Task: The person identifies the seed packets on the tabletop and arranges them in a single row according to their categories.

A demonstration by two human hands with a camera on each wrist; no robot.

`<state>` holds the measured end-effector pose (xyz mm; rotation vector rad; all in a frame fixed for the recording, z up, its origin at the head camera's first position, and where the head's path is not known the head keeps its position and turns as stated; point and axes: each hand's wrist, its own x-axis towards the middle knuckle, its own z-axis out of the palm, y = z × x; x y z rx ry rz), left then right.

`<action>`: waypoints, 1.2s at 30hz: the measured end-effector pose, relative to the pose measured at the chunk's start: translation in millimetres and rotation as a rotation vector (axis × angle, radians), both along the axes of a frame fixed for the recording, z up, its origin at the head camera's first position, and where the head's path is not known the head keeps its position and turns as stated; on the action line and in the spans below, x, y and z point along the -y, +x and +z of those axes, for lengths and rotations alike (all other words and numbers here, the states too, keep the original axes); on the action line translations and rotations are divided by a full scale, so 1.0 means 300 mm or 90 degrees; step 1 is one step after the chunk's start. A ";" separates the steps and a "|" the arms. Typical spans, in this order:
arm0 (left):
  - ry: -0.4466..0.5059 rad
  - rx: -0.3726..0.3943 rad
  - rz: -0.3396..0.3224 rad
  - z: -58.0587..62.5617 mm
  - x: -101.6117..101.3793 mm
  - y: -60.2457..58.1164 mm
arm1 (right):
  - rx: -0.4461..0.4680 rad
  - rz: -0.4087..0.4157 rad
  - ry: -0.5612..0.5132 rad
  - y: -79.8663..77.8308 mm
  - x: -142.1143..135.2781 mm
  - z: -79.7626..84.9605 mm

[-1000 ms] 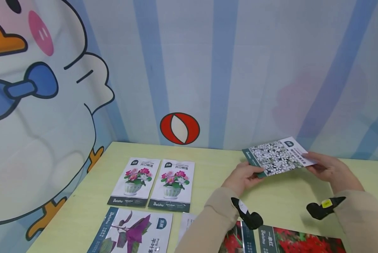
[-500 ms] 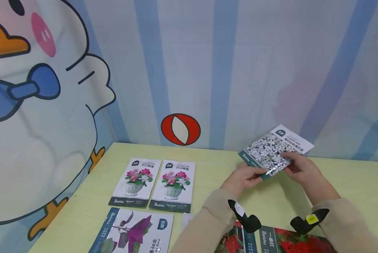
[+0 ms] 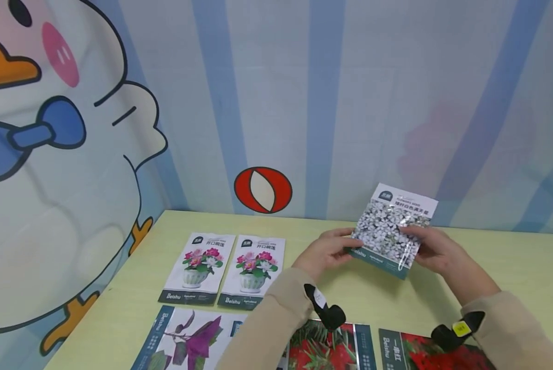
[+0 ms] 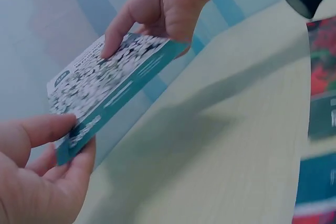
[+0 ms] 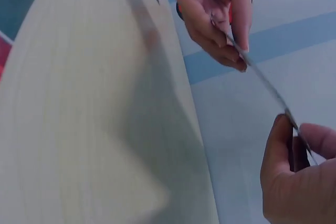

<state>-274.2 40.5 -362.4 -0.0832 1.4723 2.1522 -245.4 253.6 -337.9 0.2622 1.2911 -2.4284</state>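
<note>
Both hands hold a seed packet (image 3: 382, 224) with white flowers on its front and a green band along the bottom. It is raised above the pale yellow table (image 3: 341, 303), tilted, its printed face up. The left hand (image 3: 328, 253) pinches its lower left corner, thumb on the front and fingers behind, as the left wrist view shows. At the right edge the right hand (image 3: 439, 252) pinches it too, thumb across the flowers. In the right wrist view the packet (image 5: 269, 86) appears edge-on, as a thin line between the hands.
Two matching packets with potted pink flowers, a left one (image 3: 197, 268) and a right one (image 3: 252, 272), lie side by side. Nearer are a purple-leaf packet (image 3: 198, 336), partly under the left sleeve, and two red-flower packets (image 3: 323, 349) (image 3: 443, 354). A cartoon-printed backdrop (image 3: 276, 103) stands behind.
The white-flower packet has turned more upright and shifted left. The right hand has slid from its far end to its right edge; the left hand has moved left.
</note>
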 end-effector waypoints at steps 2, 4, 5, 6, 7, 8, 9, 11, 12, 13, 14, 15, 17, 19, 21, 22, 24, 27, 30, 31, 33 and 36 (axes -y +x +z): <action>-0.013 -0.012 -0.026 0.007 0.026 -0.007 | -0.016 0.032 0.043 0.009 0.010 -0.007; -0.029 -0.019 -0.041 0.019 0.051 -0.008 | -0.027 0.059 0.083 0.018 0.026 -0.012; -0.034 -0.018 -0.045 0.025 0.063 -0.009 | -0.032 0.070 0.102 0.021 0.035 -0.015; -0.045 -0.019 -0.047 0.031 0.073 -0.010 | -0.033 0.079 0.116 0.025 0.046 -0.017; -0.058 -0.018 -0.047 0.036 0.085 -0.011 | -0.031 0.086 0.129 0.027 0.059 -0.019; -0.066 -0.019 -0.054 0.041 0.097 -0.011 | -0.028 0.091 0.137 0.029 0.071 -0.021; -0.080 -0.025 -0.056 0.045 0.109 -0.011 | -0.026 0.096 0.145 0.031 0.084 -0.023; -0.090 -0.029 -0.058 0.052 0.131 -0.015 | -0.023 0.107 0.158 0.036 0.110 -0.026; -0.097 -0.034 -0.056 0.055 0.143 -0.017 | -0.020 0.112 0.161 0.038 0.124 -0.026; -0.102 -0.038 -0.055 0.057 0.155 -0.019 | -0.018 0.117 0.163 0.042 0.138 -0.026; -0.103 -0.042 -0.053 0.058 0.167 -0.021 | -0.017 0.124 0.166 0.044 0.152 -0.027; -0.111 -0.047 -0.047 0.059 0.180 -0.024 | -0.017 0.135 0.169 0.048 0.166 -0.027; -0.131 -0.056 -0.040 0.059 0.204 -0.030 | -0.019 0.153 0.176 0.055 0.194 -0.028; -0.159 -0.067 -0.036 0.056 0.227 -0.033 | -0.024 0.171 0.183 0.062 0.220 -0.031; -0.187 -0.074 -0.034 0.053 0.247 -0.036 | -0.033 0.185 0.192 0.068 0.243 -0.035; -0.198 -0.074 -0.032 0.053 0.254 -0.038 | -0.037 0.187 0.196 0.070 0.252 -0.036; -0.208 -0.067 -0.029 0.053 0.265 -0.041 | -0.041 0.187 0.207 0.072 0.269 -0.041; -0.220 -0.052 -0.018 0.052 0.279 -0.044 | -0.032 0.171 0.228 0.074 0.285 -0.054; -0.230 -0.046 -0.009 0.047 0.293 -0.047 | -0.022 0.162 0.242 0.076 0.288 -0.073; -0.230 -0.044 -0.008 0.045 0.297 -0.047 | -0.021 0.161 0.250 0.078 0.288 -0.079; -0.235 -0.047 -0.007 0.039 0.306 -0.048 | -0.028 0.163 0.262 0.084 0.287 -0.090; -0.255 -0.060 -0.007 0.028 0.319 -0.047 | -0.047 0.168 0.304 0.094 0.292 -0.102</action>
